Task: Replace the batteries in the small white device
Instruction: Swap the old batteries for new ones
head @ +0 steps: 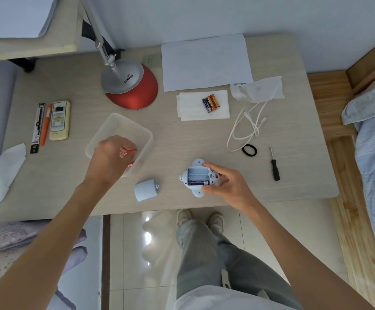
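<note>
The small white device [195,176] lies on its back near the table's front edge, battery bay uncovered, with one dark battery [199,182] in the nearest slot and the other slots bare. My right hand [223,183] grips its right end between thumb and fingers. My left hand [109,157] is over the clear plastic tray [119,128] and pinches a red battery [128,151]; another red battery [131,164] lies in the tray under the hand. The loose battery cover [146,190] lies left of the device. Three batteries [211,104] rest on a folded white tissue [191,108].
A red and silver lamp base [130,83] stands at the back. A small screwdriver [274,164], a black hair tie [249,150] and a white cable [247,126] lie to the right. A remote control [59,120] and pens lie left. A paper sheet [206,61] is at the back.
</note>
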Demonstrator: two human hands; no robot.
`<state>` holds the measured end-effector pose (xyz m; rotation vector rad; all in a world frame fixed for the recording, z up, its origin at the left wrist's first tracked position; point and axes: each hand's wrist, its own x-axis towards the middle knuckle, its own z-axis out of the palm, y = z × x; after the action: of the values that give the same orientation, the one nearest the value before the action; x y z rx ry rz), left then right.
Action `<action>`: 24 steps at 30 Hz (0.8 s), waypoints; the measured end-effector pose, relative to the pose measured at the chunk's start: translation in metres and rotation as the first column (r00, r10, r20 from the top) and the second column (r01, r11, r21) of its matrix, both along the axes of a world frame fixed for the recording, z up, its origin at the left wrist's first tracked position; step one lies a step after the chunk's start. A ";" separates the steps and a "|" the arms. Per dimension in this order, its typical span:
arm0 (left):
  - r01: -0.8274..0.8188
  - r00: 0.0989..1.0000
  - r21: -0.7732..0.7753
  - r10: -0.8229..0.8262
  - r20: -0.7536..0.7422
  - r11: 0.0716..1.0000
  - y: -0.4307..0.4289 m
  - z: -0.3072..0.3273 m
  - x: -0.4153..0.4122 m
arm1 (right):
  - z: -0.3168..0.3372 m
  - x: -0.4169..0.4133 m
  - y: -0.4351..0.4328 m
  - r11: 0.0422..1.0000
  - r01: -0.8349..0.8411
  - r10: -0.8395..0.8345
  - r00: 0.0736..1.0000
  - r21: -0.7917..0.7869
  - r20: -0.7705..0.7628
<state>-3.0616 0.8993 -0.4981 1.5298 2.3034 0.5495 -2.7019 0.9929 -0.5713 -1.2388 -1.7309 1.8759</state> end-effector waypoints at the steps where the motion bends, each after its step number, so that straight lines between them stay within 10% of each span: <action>1: 0.018 1.000 0.052 -0.017 -0.026 0.998 0.001 0.008 0.009 | 0.000 0.001 0.000 1.000 0.000 0.000 1.000 -0.005 -0.003; 15: 0.653 0.733 -0.159 -0.671 -0.111 0.741 0.002 0.009 0.120 | 0.001 0.002 -0.001 1.000 -0.011 0.011 1.000 0.004 -0.011; 24: 0.765 0.592 -0.222 -0.796 -0.127 0.604 0.025 -0.007 0.124 | 0.005 0.002 -0.001 0.998 -0.033 0.033 0.999 0.055 0.007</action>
<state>-2.9375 0.9243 -0.5054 2.3718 1.4498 -0.0420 -2.7000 0.9923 -0.5667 -1.2040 -1.8045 1.8319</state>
